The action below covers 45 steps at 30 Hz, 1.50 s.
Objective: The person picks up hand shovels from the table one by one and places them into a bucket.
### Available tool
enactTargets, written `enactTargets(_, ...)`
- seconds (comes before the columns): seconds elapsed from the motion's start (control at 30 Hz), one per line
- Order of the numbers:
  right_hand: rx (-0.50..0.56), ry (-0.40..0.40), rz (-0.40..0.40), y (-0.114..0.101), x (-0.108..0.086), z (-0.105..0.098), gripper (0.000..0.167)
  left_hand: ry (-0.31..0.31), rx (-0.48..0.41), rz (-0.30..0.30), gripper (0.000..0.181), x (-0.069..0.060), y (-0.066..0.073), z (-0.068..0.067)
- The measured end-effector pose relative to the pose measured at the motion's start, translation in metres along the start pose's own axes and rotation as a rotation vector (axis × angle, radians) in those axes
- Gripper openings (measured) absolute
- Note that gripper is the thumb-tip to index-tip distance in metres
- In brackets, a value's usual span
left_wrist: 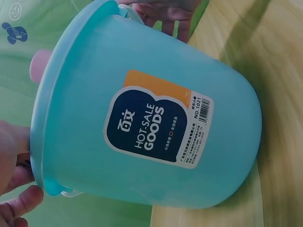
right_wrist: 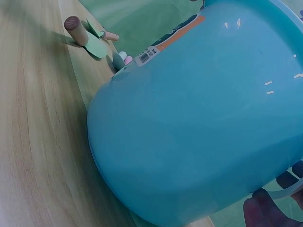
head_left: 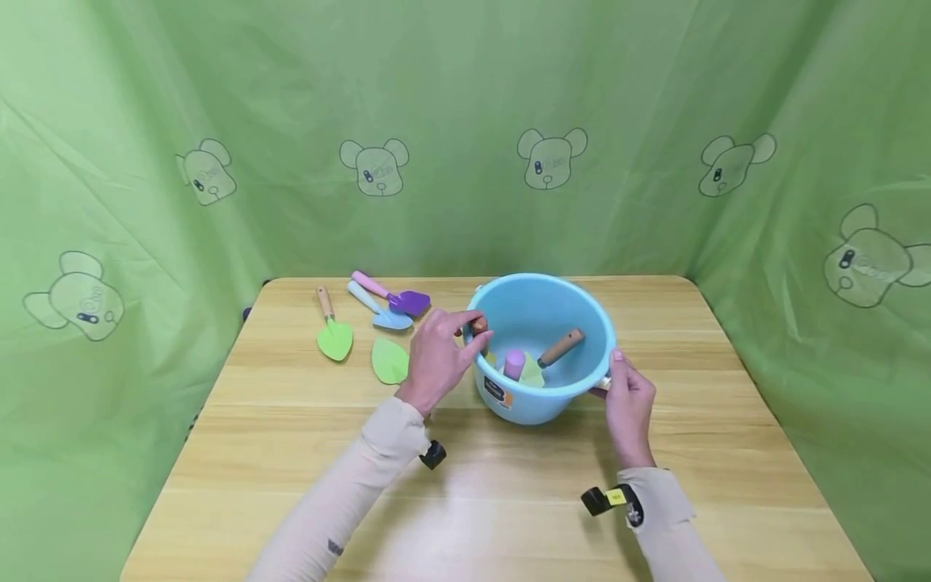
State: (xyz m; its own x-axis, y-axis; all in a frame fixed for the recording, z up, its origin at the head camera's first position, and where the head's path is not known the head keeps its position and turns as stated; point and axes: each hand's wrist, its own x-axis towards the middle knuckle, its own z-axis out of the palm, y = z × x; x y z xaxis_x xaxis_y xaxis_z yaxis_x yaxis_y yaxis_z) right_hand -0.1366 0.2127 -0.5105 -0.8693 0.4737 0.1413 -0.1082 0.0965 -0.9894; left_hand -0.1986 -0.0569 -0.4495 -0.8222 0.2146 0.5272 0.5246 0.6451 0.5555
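A light blue bucket [head_left: 527, 408] stands on the table, its mouth towards the head view. Inside lie a wooden handle [head_left: 562, 347], a pink handle [head_left: 513, 364] and a pale green blade [head_left: 533, 372]. At the bucket's left rim my left hand [head_left: 439, 356] pinches a brown wooden handle end [head_left: 479, 325] between thumb and fingers; what it joins is hidden. In the left wrist view that hand [left_wrist: 13, 158] is beside the rim and the labelled wall [left_wrist: 218, 142]. My right hand [head_left: 629, 400] grips the bucket's right side by its handle mount; its fingers [right_wrist: 265, 213] show in the right wrist view.
On the table [head_left: 291, 477], left of the bucket, lie a green trowel [head_left: 335, 341], a blue trowel [head_left: 393, 319], a purple trowel [head_left: 410, 303] with a pink handle, and another green blade [head_left: 389, 361]. Green curtains [head_left: 451, 73] hang around the back and sides.
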Motion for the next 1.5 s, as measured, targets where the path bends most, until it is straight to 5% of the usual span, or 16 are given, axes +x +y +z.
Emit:
enactTargets(0.5,-0.021,0.001,-0.007,-0.001,-0.002,0.001,0.053,-0.028,-0.064,-0.059,0.033,-0.006,0.000,0.002)
enactTargets(0.87,-0.015,0.000,0.000,0.000,-0.003,0.002,0.054,0.055,-0.192,-0.154,0.031,-0.025,-0.011,-0.003)
enactTargets(1.03,-0.008,0.006,-0.002,-0.002,-0.003,0.002,0.056,0.063,-0.257,-0.277,0.023,-0.048,-0.034,-0.008)
enactTargets(1.33,0.009,0.004,-0.018,-0.003,-0.003,0.003,0.055,-0.005,-0.435,-0.689,0.023,-0.110,-0.080,-0.003)
enactTargets(1.5,0.041,0.006,-0.021,-0.002,-0.003,0.004,0.056,-0.031,-0.503,-0.803,0.025,-0.132,-0.091,0.004)
